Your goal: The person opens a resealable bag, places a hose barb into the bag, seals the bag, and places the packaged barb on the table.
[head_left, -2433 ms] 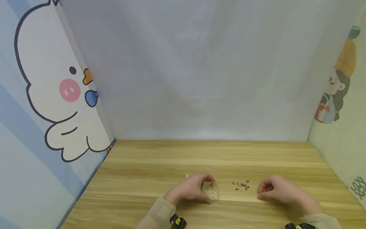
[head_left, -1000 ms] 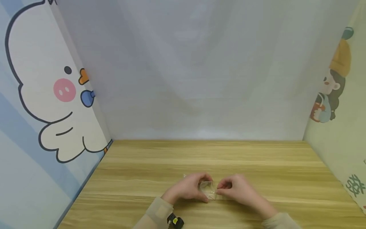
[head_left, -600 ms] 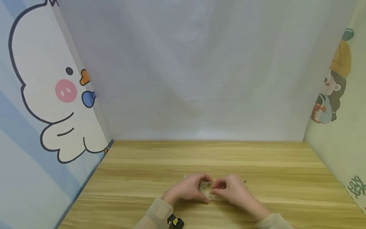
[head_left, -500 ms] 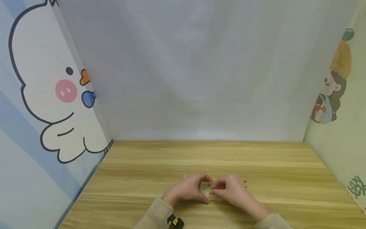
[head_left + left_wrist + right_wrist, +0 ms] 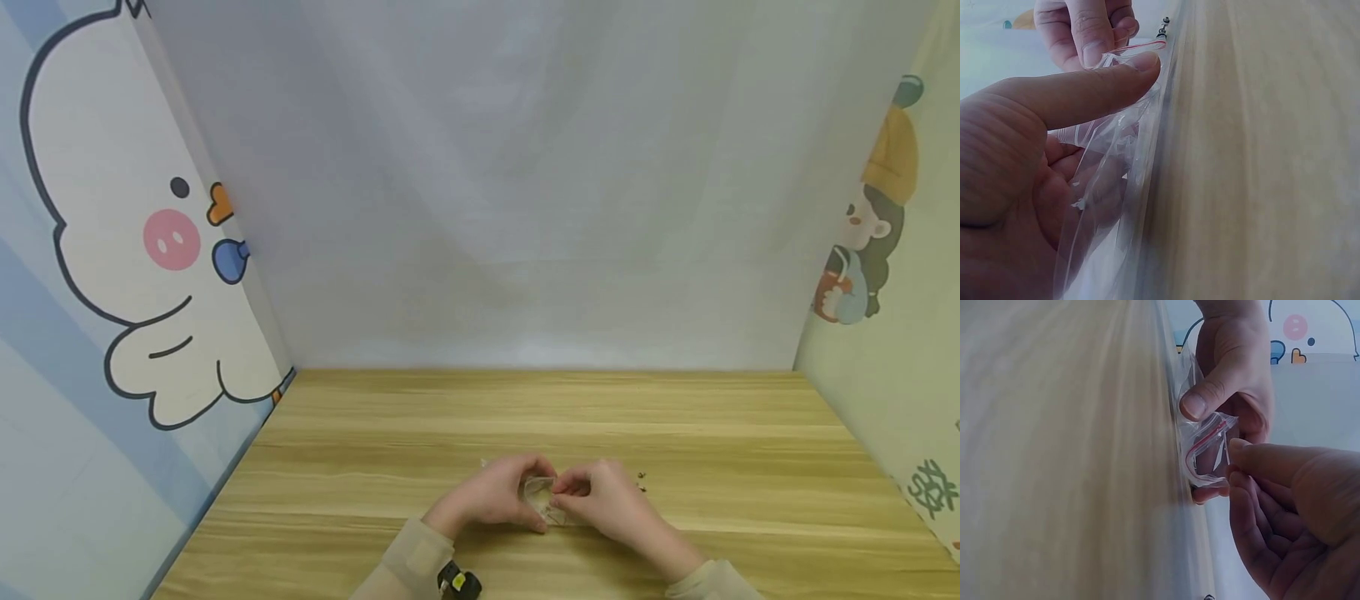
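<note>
A small clear zip bag [image 5: 542,497] lies low over the wooden table, its mouth spread and facing right. My left hand [image 5: 495,492] holds it between thumb and fingers; the left wrist view shows the thumb [image 5: 1094,94] along the bag's near side. Thumb and forefinger of my right hand [image 5: 611,500] pinch the edge of the mouth. A red zip line [image 5: 1200,447] curves round the opening in the right wrist view. Several small metal screw-like pieces [image 5: 641,482] sit on the table just past the right hand, which may hide others.
The wooden table [image 5: 375,417] runs back to a pale grey cloth [image 5: 525,250]. Printed walls stand at left and right. A tiny clear scrap or bag corner [image 5: 484,462] shows behind the left hand.
My right hand has moved left from beside the metal pieces to the bag's mouth and now pinches its edge. The left hand has kept its hold. Over the last half second little has moved.
</note>
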`<control>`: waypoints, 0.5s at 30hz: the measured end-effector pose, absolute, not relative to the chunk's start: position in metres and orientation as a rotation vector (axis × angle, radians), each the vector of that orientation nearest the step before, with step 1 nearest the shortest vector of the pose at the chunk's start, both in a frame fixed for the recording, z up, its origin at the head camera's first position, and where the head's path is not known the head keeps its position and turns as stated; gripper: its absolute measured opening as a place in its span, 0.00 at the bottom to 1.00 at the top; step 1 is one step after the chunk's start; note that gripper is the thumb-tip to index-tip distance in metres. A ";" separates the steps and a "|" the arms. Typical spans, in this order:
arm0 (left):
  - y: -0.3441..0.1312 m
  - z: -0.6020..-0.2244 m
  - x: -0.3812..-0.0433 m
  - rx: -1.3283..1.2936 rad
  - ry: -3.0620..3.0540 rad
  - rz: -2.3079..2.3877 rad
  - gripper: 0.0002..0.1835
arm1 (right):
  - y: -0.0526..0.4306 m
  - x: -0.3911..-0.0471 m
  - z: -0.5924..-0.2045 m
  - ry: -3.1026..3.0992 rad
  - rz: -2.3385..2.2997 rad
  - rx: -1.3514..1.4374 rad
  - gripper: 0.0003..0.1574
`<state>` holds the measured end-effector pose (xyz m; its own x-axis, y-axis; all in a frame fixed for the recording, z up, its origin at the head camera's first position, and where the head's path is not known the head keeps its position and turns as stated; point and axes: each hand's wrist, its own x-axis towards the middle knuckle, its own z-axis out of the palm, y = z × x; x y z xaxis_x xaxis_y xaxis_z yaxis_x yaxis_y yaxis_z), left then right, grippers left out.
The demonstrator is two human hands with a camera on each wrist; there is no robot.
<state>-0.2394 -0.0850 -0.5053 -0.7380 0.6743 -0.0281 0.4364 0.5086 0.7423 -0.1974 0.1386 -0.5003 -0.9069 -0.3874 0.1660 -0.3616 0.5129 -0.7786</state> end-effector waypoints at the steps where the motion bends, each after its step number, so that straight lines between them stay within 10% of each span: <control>1: -0.085 -0.505 -0.240 0.932 2.440 1.070 0.34 | 0.139 -0.197 -0.500 2.707 -1.386 -0.671 0.04; 15: -0.085 -0.506 -0.240 0.931 2.432 1.095 0.33 | 0.163 -0.205 -0.489 2.530 -1.362 -0.808 0.06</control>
